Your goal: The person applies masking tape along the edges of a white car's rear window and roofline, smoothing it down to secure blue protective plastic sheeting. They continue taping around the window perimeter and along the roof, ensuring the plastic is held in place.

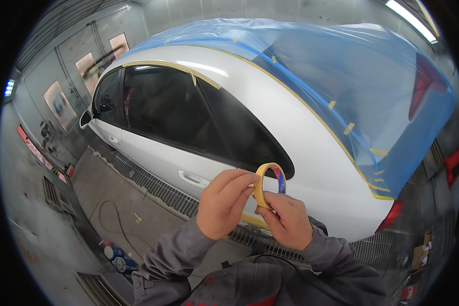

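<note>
My right hand (287,220) grips a roll of yellow masking tape (261,187) by its lower rim, thumb on the near side. The thumb and fingertips of my left hand (225,202) meet at the roll's left edge; whether they pinch the tape end is hidden. Beyond both hands stands a white car (313,153). Yellow masking tape (157,63) lines the top edge of its dark side windows (164,107). Blue-tinted plastic film (352,72) covers the roof and rear, with a taped border running down the rear pillar.
A floor grating (153,183) runs along the car's side. On the floor at lower left lie a thin hose (116,214), a scrap of tape (138,218) and blue cans (118,258). Booth walls with windows (60,105) rise at left. Cardboard boxes (419,256) sit at lower right.
</note>
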A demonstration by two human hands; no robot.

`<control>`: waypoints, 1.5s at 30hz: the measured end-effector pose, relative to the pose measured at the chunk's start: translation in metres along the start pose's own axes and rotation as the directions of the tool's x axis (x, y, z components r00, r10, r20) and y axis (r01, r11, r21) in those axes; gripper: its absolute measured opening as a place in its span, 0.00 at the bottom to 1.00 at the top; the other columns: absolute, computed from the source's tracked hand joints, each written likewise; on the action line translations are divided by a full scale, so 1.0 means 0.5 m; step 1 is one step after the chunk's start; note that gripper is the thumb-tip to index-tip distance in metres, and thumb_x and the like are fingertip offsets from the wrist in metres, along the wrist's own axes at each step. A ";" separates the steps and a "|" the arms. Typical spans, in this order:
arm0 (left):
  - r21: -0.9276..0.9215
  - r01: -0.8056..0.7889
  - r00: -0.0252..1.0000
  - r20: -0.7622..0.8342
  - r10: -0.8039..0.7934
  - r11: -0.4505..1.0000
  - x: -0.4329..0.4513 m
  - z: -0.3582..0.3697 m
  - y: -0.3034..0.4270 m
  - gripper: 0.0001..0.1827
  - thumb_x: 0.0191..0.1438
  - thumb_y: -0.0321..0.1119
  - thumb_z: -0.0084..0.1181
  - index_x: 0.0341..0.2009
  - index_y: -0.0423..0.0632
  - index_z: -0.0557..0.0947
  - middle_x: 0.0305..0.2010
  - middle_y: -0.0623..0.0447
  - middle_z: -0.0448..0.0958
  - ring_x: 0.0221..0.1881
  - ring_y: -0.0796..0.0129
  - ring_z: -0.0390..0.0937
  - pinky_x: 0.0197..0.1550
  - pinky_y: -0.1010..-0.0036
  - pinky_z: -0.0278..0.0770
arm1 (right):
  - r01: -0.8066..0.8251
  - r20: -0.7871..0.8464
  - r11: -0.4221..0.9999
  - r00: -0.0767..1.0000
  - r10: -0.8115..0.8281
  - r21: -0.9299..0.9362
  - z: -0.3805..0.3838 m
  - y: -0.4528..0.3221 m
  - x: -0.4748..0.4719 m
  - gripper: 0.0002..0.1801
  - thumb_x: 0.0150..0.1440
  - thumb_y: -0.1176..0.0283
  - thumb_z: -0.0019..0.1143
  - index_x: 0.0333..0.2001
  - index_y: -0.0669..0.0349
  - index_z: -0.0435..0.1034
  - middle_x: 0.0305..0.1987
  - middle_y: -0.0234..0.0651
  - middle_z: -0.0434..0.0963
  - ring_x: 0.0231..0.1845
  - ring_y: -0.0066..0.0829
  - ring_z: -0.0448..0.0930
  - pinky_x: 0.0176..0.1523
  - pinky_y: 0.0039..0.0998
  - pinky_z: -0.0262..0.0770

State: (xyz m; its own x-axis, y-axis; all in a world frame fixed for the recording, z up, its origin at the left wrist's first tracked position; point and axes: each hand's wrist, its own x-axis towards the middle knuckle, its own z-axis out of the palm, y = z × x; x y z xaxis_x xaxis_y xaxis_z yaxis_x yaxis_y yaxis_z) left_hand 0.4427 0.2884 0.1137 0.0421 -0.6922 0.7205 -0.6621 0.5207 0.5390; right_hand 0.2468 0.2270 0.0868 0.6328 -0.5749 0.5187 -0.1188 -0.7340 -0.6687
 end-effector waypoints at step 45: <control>-0.092 0.180 0.946 -0.258 -0.198 0.979 0.415 -0.140 -0.742 0.06 0.61 0.24 0.68 0.39 0.40 0.82 0.34 0.47 0.77 0.32 0.59 0.77 0.38 0.67 0.76 | -0.529 0.017 0.791 0.834 0.551 0.308 0.078 0.270 0.508 0.18 0.66 0.79 0.65 0.58 0.71 0.74 0.34 0.36 0.84 0.29 0.18 0.81 0.40 0.22 0.79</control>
State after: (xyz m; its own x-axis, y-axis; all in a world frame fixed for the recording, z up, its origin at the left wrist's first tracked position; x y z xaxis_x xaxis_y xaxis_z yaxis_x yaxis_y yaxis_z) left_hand 0.7493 -0.0135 0.0941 0.3638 -0.6285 0.6875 -0.5720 0.4317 0.6974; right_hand 0.4214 -0.0041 0.1076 0.4753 -0.8781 0.0550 -0.1933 -0.1652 -0.9671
